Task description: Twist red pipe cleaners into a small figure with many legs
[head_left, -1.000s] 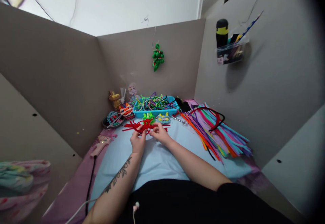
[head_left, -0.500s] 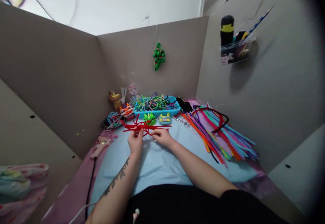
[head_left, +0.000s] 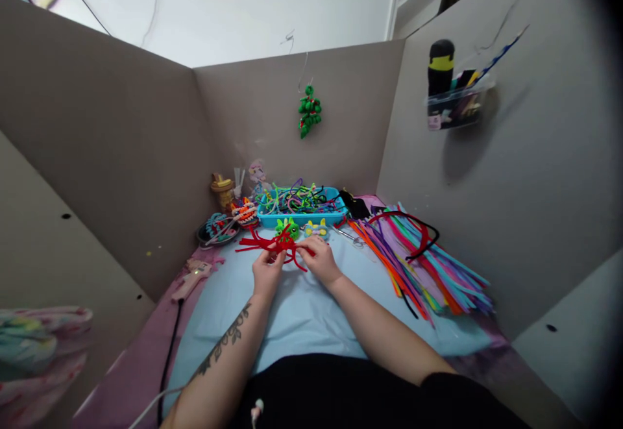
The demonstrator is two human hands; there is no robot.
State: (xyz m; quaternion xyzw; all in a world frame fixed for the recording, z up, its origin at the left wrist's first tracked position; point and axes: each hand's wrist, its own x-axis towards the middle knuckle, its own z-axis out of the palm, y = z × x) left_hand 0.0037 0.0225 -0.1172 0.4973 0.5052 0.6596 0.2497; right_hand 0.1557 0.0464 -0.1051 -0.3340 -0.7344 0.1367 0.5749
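Both hands are at a bundle of red pipe cleaners [head_left: 257, 243], held just above the blue sheet near the middle. My left hand [head_left: 268, 272] pinches the bundle from below, thumb against fingers. My right hand [head_left: 318, 257] is closed on the right-hand part of the same bundle. Several red ends stick out to the left and one curls down between the hands. Right behind them sit a green pipe-cleaner figure [head_left: 286, 228] and a blue-and-yellow one [head_left: 315, 228], each partly covered by the bundle or my right hand.
A blue tray [head_left: 302, 220] of tangled pipe cleaners stands at the back. Scissors [head_left: 351, 237] and a large pile of coloured pipe cleaners [head_left: 423, 260] lie to the right. At left are a pink glue gun [head_left: 191, 281] with a cord and a dark bowl [head_left: 217, 237].
The red pipe cleaners are gathered more tightly, with fewer strands stretching right. My right hand has moved slightly up and right, onto the bundle. The camera view has shifted a little.
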